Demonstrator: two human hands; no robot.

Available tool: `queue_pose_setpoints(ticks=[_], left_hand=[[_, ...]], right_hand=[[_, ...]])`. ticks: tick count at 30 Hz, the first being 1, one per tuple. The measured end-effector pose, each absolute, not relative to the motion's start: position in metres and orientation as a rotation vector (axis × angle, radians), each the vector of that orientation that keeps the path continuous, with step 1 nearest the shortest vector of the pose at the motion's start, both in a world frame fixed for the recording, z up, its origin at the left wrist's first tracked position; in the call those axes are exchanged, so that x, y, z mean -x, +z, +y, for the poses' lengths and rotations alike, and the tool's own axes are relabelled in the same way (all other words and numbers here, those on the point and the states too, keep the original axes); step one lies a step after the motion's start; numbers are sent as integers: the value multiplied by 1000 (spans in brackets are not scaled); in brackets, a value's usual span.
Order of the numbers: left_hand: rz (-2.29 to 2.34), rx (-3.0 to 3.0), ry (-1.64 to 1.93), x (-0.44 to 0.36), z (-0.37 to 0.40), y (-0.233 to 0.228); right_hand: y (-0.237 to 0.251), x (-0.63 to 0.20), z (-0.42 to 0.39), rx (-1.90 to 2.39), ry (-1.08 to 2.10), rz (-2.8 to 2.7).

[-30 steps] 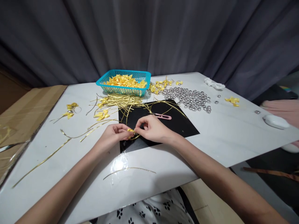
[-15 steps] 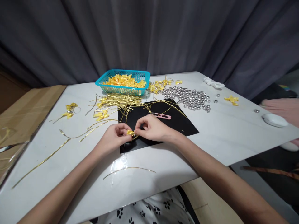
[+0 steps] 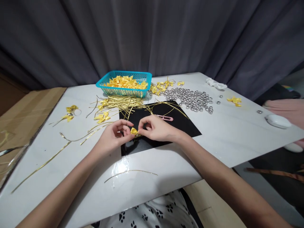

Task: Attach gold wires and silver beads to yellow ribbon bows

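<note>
Above the black mat (image 3: 163,136), a small yellow ribbon bow (image 3: 134,130) is between my two hands. My right hand (image 3: 155,128) pinches its right end, where a bit of gold wire shows; the exact grip is hidden by the fingers. On the other side my left hand (image 3: 116,133) has its thumb and a curled finger against the bow, while its index finger is raised off it. A pink craft knife (image 3: 166,118) lies on the mat just beyond my right hand. Gold wire ties (image 3: 125,103) are heaped behind the mat.
A blue basket (image 3: 148,83) full of yellow bows stands at the back. Silver beads (image 3: 192,99) spread to its right. Loose wires, finished bows (image 3: 103,117), a white tissue (image 3: 216,84) and a white computer mouse (image 3: 277,121) lie on the white table (image 3: 83,193).
My left index finger has lifted from the bow, which now shows more of its yellow ribbon. My right hand keeps its pinch, and the view has shifted slightly.
</note>
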State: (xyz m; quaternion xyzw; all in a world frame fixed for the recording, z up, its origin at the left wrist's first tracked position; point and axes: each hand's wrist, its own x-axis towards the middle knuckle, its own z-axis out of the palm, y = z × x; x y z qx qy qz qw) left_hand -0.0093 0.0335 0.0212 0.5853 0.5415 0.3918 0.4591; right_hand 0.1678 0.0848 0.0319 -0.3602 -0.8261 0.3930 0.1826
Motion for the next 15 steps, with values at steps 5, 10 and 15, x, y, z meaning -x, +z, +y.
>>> queue_pose_setpoints(ticks=[5,10,15], left_hand=[[1400,-1636,981,9,29,28],[1419,-1677,987,10,29,28],[1426,-1554,977,12,36,18]], right_hand=[[33,-169,84,995,1140,-2346],[35,-170,84,973,1154,-2352],[35,-169,84,985,1127,-2353]])
